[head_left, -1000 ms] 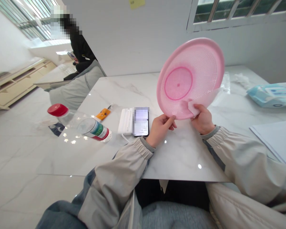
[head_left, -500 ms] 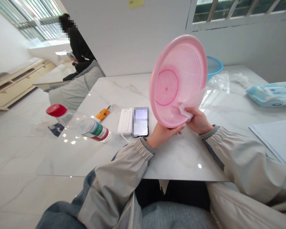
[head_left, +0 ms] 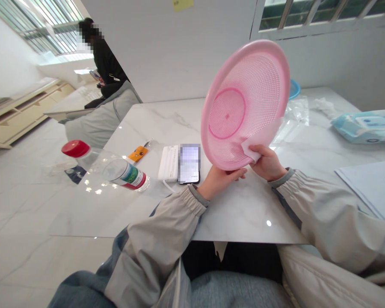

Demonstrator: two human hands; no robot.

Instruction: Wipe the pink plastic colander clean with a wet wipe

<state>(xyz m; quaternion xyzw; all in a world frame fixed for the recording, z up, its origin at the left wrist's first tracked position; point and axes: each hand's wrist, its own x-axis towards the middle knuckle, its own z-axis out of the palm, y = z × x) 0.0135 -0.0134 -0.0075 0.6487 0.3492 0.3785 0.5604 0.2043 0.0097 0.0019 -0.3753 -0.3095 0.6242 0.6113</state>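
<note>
A pink mesh colander [head_left: 227, 113] is held up tilted above the table, its open side facing left and toward me. My left hand [head_left: 220, 182] grips it from below at the near rim, the thumb lying along the underside. My right hand [head_left: 267, 162] is closed on a white wipe [head_left: 263, 134], pinched at the colander's lower right rim. Part of the wipe spreads against the inner mesh wall. The fingers behind the rim are partly hidden.
On the left stand a clear bottle with a red cap [head_left: 75, 148], an orange tag [head_left: 137, 153], a white power bank [head_left: 168, 164] and a phone [head_left: 189, 164]. Behind are a blue basket [head_left: 294, 89] and clear plastic; right, a wipes pack [head_left: 365, 126] and papers [head_left: 368, 184]. A person [head_left: 107, 60] sits far left.
The colander has tipped, its upper rim moving up and to the right, covering more of the blue basket. Both hands stay almost in place with their holds unchanged.
</note>
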